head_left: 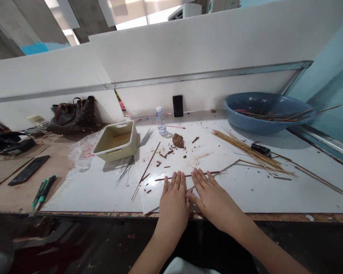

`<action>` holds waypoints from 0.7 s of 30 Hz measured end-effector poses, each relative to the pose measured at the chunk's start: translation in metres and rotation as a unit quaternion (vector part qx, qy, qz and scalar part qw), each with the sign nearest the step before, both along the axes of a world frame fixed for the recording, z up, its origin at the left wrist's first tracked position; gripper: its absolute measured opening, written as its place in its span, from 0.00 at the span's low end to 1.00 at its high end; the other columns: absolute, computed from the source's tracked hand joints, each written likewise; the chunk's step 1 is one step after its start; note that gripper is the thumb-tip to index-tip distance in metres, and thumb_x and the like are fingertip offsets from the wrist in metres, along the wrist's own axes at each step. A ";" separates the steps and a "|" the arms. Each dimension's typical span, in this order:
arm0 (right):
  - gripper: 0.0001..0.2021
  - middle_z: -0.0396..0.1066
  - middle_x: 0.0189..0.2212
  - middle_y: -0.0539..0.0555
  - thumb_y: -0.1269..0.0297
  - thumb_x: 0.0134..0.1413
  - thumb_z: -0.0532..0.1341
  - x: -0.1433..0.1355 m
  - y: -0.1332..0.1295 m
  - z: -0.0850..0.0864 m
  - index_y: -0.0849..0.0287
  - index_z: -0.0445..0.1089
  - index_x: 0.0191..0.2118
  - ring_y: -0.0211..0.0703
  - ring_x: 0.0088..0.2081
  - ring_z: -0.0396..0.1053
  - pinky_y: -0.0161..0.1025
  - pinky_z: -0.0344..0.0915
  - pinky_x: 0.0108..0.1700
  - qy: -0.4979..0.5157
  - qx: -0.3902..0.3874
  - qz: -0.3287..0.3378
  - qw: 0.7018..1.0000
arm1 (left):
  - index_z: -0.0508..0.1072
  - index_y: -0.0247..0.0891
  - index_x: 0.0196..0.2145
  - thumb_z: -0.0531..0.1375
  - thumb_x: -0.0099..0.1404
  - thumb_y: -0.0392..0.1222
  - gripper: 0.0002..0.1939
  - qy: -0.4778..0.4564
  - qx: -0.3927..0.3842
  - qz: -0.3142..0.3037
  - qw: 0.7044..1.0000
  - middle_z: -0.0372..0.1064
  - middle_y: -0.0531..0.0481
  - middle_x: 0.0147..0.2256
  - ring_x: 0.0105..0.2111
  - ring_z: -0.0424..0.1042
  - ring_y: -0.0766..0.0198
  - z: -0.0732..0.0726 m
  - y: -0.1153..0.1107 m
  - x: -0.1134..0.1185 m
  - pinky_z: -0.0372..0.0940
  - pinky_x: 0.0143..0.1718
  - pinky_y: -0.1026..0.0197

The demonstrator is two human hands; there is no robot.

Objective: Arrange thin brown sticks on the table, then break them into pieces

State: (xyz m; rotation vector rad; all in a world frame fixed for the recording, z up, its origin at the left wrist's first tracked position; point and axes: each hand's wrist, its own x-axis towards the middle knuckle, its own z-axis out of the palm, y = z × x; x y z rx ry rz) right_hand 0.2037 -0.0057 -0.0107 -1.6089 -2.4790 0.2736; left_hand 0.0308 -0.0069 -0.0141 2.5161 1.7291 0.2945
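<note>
My left hand [175, 194] lies flat, palm down, with its fingertips on a thin brown rolled strip [162, 179] on the white board. Beside it, my right hand [210, 192] is also flat, its fingertips over the same strip, which continues out to the right. The two thumbs meet or nearly meet between the hands. A lump of brown clay-like material [178, 140] sits beyond the hands, with small brown crumbs and bits around it. To the left lies a thin stick with a brown coating [152, 160].
A cream tub [116, 154] of brownish liquid stands left, near a water bottle [161, 121]. A phone [177, 106] leans on the partition. At right are a bundle of sticks [248, 151], a black object [261, 149] and a blue basin [254, 123]. Green-handled pliers [43, 192] lie far left.
</note>
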 end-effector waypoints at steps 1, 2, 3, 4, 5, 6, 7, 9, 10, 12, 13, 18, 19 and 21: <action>0.41 0.45 0.77 0.67 0.41 0.78 0.41 0.001 -0.005 -0.002 0.73 0.50 0.78 0.55 0.79 0.45 0.59 0.47 0.79 0.001 0.001 0.003 1.000 | 0.58 0.28 0.76 0.48 0.80 0.41 0.30 0.002 0.007 -0.006 1.000 0.54 0.37 0.75 0.76 0.53 0.50 -0.001 -0.004 -0.002 0.48 0.77 0.38; 0.40 0.45 0.77 0.67 0.42 0.78 0.41 0.003 -0.008 -0.002 0.73 0.49 0.78 0.55 0.79 0.45 0.59 0.47 0.79 0.000 -0.003 0.006 1.000 | 0.58 0.28 0.76 0.48 0.81 0.40 0.30 0.005 0.011 -0.009 1.000 0.54 0.37 0.75 0.76 0.53 0.50 -0.001 -0.006 -0.003 0.49 0.77 0.38; 0.41 0.45 0.77 0.67 0.42 0.78 0.41 0.003 -0.008 -0.001 0.73 0.49 0.78 0.55 0.79 0.45 0.59 0.47 0.79 -0.002 -0.009 0.007 1.000 | 0.58 0.29 0.76 0.48 0.81 0.40 0.30 0.007 0.010 -0.009 1.000 0.53 0.38 0.75 0.76 0.53 0.51 -0.001 -0.006 -0.004 0.50 0.77 0.38; 0.41 0.45 0.77 0.67 0.42 0.78 0.41 0.003 -0.005 0.000 0.74 0.49 0.78 0.55 0.79 0.45 0.59 0.46 0.79 -0.005 -0.015 0.005 1.000 | 0.58 0.29 0.76 0.48 0.80 0.40 0.30 0.010 0.005 -0.005 1.000 0.53 0.38 0.75 0.77 0.52 0.51 0.001 -0.004 -0.004 0.50 0.77 0.38; 0.41 0.45 0.77 0.68 0.42 0.79 0.40 0.003 0.001 0.003 0.75 0.49 0.78 0.55 0.79 0.44 0.59 0.45 0.79 -0.008 -0.019 0.001 1.000 | 0.58 0.29 0.75 0.48 0.80 0.40 0.30 0.012 -0.001 0.001 1.000 0.54 0.38 0.75 0.77 0.52 0.51 0.004 0.000 -0.003 0.49 0.77 0.37; 0.41 0.45 0.77 0.68 0.42 0.79 0.40 0.003 0.007 0.005 0.75 0.49 0.78 0.55 0.79 0.44 0.60 0.43 0.79 -0.011 -0.021 -0.003 1.000 | 0.58 0.29 0.75 0.48 0.80 0.40 0.30 0.015 -0.008 0.009 1.000 0.54 0.38 0.75 0.77 0.52 0.50 0.006 0.005 -0.002 0.49 0.77 0.37; 0.41 0.45 0.77 0.69 0.43 0.79 0.40 0.002 0.013 0.007 0.75 0.49 0.78 0.55 0.79 0.43 0.60 0.42 0.79 -0.013 -0.021 -0.008 1.000 | 0.58 0.28 0.75 0.48 0.80 0.40 0.30 0.017 -0.015 0.018 1.000 0.54 0.38 0.75 0.77 0.51 0.50 0.008 0.009 -0.001 0.48 0.78 0.37; 0.40 0.44 0.77 0.69 0.43 0.79 0.40 0.002 0.020 0.008 0.75 0.48 0.78 0.56 0.79 0.42 0.61 0.42 0.79 -0.015 -0.020 -0.011 1.000 | 0.58 0.28 0.75 0.48 0.81 0.40 0.30 0.020 -0.019 0.031 0.999 0.54 0.38 0.75 0.77 0.51 0.50 0.011 0.014 0.001 0.47 0.78 0.37; 0.40 0.44 0.77 0.69 0.43 0.79 0.41 0.002 0.020 0.008 0.76 0.48 0.78 0.56 0.79 0.42 0.61 0.43 0.79 -0.015 -0.021 -0.007 1.000 | 0.58 0.28 0.75 0.48 0.81 0.41 0.30 0.021 -0.014 0.033 0.999 0.54 0.38 0.75 0.77 0.51 0.50 0.010 0.013 0.001 0.47 0.78 0.37; 0.40 0.44 0.78 0.69 0.43 0.79 0.41 0.004 0.013 0.004 0.76 0.48 0.78 0.56 0.79 0.42 0.60 0.44 0.79 -0.018 -0.020 0.000 1.000 | 0.59 0.29 0.75 0.48 0.81 0.41 0.30 0.022 0.006 0.032 0.999 0.56 0.38 0.74 0.76 0.53 0.51 0.007 0.006 0.001 0.49 0.78 0.37; 0.41 0.44 0.78 0.68 0.43 0.79 0.41 0.005 0.008 0.002 0.75 0.48 0.78 0.56 0.79 0.43 0.60 0.45 0.79 -0.020 -0.019 0.001 1.000 | 0.60 0.30 0.75 0.48 0.81 0.42 0.29 0.022 0.016 0.030 0.999 0.57 0.38 0.74 0.76 0.54 0.51 0.005 0.002 0.000 0.49 0.77 0.38; 0.41 0.45 0.77 0.69 0.42 0.79 0.40 0.007 0.005 0.000 0.75 0.50 0.77 0.57 0.79 0.45 0.60 0.45 0.79 -0.029 -0.009 -0.006 1.000 | 0.61 0.28 0.75 0.47 0.82 0.43 0.29 0.022 0.005 0.035 0.999 0.56 0.37 0.74 0.76 0.53 0.50 0.004 0.004 0.001 0.49 0.77 0.38; 0.41 0.45 0.77 0.69 0.42 0.79 0.39 0.006 0.011 0.001 0.76 0.50 0.77 0.57 0.79 0.44 0.60 0.45 0.79 -0.032 -0.006 -0.008 0.999 | 0.60 0.28 0.75 0.47 0.82 0.43 0.30 0.022 -0.003 0.041 0.999 0.55 0.37 0.74 0.77 0.52 0.49 0.007 0.010 0.003 0.49 0.77 0.37; 0.41 0.45 0.77 0.71 0.42 0.79 0.39 0.005 0.024 0.003 0.76 0.50 0.77 0.57 0.79 0.43 0.60 0.44 0.79 -0.037 0.003 -0.011 0.999 | 0.59 0.26 0.75 0.47 0.82 0.43 0.30 0.023 -0.015 0.053 0.998 0.53 0.36 0.75 0.77 0.51 0.49 0.011 0.019 0.005 0.47 0.78 0.37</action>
